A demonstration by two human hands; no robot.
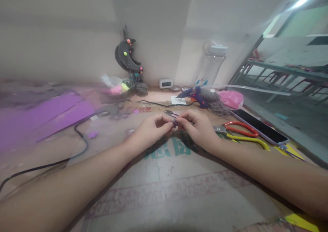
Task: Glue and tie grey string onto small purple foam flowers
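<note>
My left hand (151, 127) and my right hand (198, 126) meet over the middle of the table, fingertips pinched together on a small purple piece (174, 122). Both hands are closed around it and hide most of it, so its shape stays unclear. A thin pair of snips (170, 113) lies just beyond my fingers. Under my forearms lies a sheet of cardboard with green lettering (166, 151).
Purple foam sheets (51, 114) lie at the left with a black cable (82, 139) across them. A glue gun (194, 95), grey yarn (215, 100), a water bottle (211, 66), red scissors (241, 129), yellow pliers (248, 140) and a phone (258, 125) sit at the right.
</note>
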